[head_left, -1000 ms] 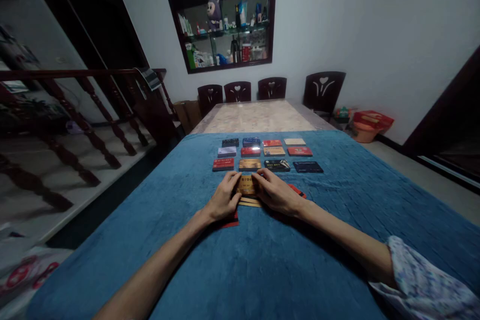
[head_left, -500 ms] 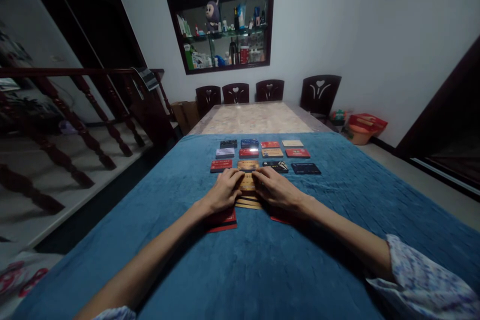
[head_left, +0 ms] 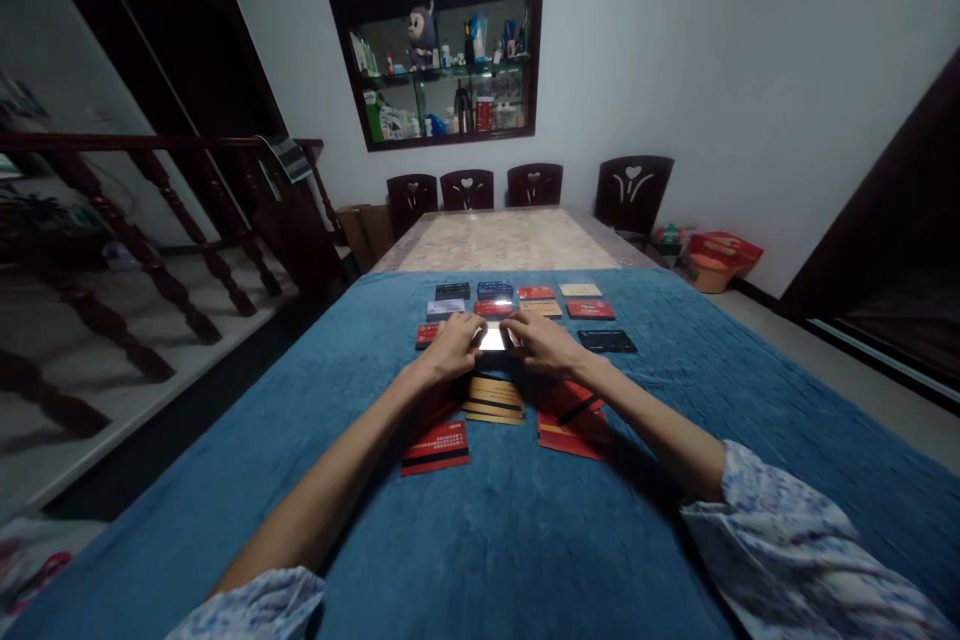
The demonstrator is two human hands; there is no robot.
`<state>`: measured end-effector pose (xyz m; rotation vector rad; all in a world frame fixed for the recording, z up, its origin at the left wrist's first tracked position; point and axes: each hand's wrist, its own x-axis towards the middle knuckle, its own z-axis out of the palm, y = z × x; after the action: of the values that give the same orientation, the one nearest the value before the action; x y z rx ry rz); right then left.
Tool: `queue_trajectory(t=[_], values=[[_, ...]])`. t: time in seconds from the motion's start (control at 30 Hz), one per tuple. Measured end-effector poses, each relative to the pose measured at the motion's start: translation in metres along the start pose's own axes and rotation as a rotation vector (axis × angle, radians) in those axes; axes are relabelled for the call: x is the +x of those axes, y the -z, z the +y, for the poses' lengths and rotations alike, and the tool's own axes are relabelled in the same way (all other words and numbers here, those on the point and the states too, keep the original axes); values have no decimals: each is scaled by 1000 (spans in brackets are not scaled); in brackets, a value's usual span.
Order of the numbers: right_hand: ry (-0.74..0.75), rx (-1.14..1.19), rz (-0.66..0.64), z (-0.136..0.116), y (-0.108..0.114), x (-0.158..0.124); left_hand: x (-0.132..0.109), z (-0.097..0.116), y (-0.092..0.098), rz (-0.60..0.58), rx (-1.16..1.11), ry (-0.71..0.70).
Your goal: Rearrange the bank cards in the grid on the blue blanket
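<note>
My left hand (head_left: 454, 344) and my right hand (head_left: 541, 343) pinch one pale card (head_left: 493, 340) between them, just above the blue cloth (head_left: 525, 540). They hold it at the near row of a grid of several cards (head_left: 525, 305) laid face up. Closer to me lie a gold stack (head_left: 493, 398), a red card (head_left: 436, 447) on the left and red cards (head_left: 571, 417) on the right, partly under my right forearm.
The cloth covers the near half of a long table (head_left: 502, 238) with a bare marble top beyond. Several dark chairs (head_left: 533, 184) stand at the far end. A wooden railing (head_left: 142, 240) runs along the left. A red basin (head_left: 721, 256) sits on the floor at right.
Both hands moved forward from the gold stack to the near row of the grid, carrying one card. The stack and the red cards beside it are now uncovered.
</note>
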<state>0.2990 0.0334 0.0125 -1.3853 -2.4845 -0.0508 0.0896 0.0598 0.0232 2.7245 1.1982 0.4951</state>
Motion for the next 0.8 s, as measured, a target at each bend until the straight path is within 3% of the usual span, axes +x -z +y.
queue_trajectory(t=[0.3,0.8], values=[[-92,-52,-130,4,11,21,27,-19,-10,-31,-23,56],[-54,-55,-219,17,-4,33,32,-40,-22,-113,-31,59]])
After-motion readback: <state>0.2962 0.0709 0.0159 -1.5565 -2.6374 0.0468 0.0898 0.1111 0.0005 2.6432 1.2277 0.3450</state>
